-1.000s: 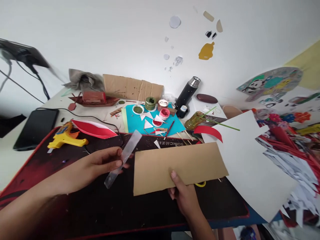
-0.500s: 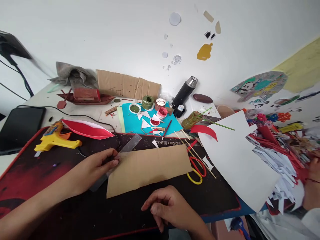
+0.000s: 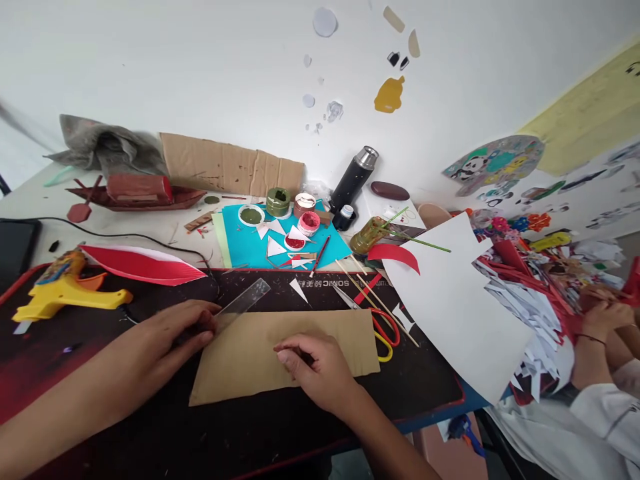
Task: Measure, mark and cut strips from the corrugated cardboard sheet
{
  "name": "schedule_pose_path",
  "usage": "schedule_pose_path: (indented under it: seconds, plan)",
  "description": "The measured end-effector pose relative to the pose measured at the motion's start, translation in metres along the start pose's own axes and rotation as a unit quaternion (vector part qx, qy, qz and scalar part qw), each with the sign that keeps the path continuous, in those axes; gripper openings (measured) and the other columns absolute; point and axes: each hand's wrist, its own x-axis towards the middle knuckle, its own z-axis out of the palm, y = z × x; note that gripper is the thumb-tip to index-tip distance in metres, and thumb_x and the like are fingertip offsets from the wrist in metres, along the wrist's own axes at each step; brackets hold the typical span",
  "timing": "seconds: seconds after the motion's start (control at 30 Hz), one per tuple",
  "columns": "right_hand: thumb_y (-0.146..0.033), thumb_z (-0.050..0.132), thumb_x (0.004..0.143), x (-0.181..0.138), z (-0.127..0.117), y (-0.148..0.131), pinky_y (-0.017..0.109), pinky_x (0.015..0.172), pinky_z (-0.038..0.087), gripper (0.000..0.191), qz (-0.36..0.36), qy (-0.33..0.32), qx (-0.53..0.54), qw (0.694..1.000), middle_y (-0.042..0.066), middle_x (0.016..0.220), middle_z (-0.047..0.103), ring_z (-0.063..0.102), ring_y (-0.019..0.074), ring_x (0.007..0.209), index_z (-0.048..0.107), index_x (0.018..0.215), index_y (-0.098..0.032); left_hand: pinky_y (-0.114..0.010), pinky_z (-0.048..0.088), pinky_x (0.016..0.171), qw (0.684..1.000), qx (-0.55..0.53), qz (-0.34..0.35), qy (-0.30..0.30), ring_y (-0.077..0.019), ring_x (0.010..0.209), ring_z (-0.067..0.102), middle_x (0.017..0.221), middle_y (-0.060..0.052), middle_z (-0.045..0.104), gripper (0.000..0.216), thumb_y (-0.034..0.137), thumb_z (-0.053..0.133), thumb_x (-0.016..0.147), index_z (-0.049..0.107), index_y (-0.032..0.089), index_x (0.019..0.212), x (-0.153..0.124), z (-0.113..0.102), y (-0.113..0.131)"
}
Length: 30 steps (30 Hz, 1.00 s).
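A sheet of brown cardboard (image 3: 240,373) lies flat on the dark mat, its left end cut at a slant. My left hand (image 3: 175,340) is closed on a clear plastic ruler (image 3: 245,301), pinched between thumb and fingers at the cardboard's upper left; the ruler's far end sticks out past the top edge. Over the middle of the cardboard is my right hand (image 3: 317,370), its fingers curled and thumb near the index fingertip, with nothing visible in it. Scissors with red and yellow handles (image 3: 387,327) lie against the cardboard's right end, partly hidden by it.
At left lie a yellow glue gun (image 3: 60,290) and a red paper boat shape (image 3: 145,267). Behind are a brown model boat (image 3: 143,192), paint pots (image 3: 278,202) on blue paper (image 3: 235,233), and a black flask (image 3: 353,180). White paper (image 3: 460,320) lies right; another person's hands (image 3: 600,317) work beyond it.
My right hand has moved up from below the cardboard to above its middle, its fingers drawn closer together. My left hand still holds the ruler. The camera view has shifted to the right.
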Motion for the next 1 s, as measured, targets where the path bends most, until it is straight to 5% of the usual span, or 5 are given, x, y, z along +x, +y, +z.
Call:
schedule_pose_path:
  seconds: [0.1,0.27,0.47,0.7,1.0]
  plan:
    - [-0.041,0.069,0.104,0.001,-0.002,0.001,0.029,0.066,0.052,0.026,-0.017,-0.018,-0.018,1.0,0.004,0.085,0.083,0.068,0.0179,0.066,0.089,0.106,-0.024,-0.04,0.065,0.097,0.998,0.049,0.03,0.037,-0.0303,0.111,0.078,0.122,-0.008,0.083,0.05,0.069,0.053,0.099,0.079,0.028,0.11,-0.007,0.0,-0.001]
    - [-0.043,0.069,0.104,0.004,-0.011,-0.002,0.027,0.06,0.049,0.027,0.012,-0.046,0.008,0.999,0.003,0.084,0.081,0.065,0.0163,0.062,0.087,0.105,-0.023,-0.025,0.064,0.077,0.993,0.04,0.107,-0.035,-0.0194,0.085,0.078,0.096,-0.002,0.081,0.035,0.05,0.051,0.108,0.077,0.029,0.101,-0.013,0.022,0.009]
    - [-0.039,0.066,0.105,0.026,-0.037,-0.003,0.029,0.066,0.051,0.026,-0.006,0.048,-0.069,0.996,0.002,0.078,0.078,0.07,0.0188,0.069,0.085,0.102,-0.023,-0.019,0.062,0.075,0.983,0.054,0.175,0.007,-0.0173,0.087,0.08,0.101,-0.001,0.083,0.031,0.046,0.05,0.111,0.075,0.029,0.106,-0.016,0.036,0.006]
    - [-0.034,0.071,0.105,0.075,-0.066,-0.006,0.034,0.085,0.056,0.023,-0.063,0.147,-0.232,0.959,0.007,0.105,0.084,0.076,0.0232,0.088,0.082,0.122,-0.023,-0.016,0.061,0.073,0.978,0.059,0.201,0.002,-0.015,0.081,0.081,0.096,0.001,0.082,0.027,0.04,0.051,0.111,0.074,0.029,0.101,-0.018,0.042,0.009]
    - [-0.027,0.073,0.106,0.119,-0.068,0.007,0.034,0.087,0.054,0.017,-0.033,0.107,-0.404,0.908,0.01,0.114,0.08,0.076,0.0272,0.101,0.081,0.12,-0.022,-0.017,0.062,0.071,0.977,0.061,0.202,-0.025,-0.0144,0.08,0.081,0.1,0.001,0.084,0.023,0.033,0.053,0.109,0.076,0.031,0.106,-0.033,0.05,0.015]
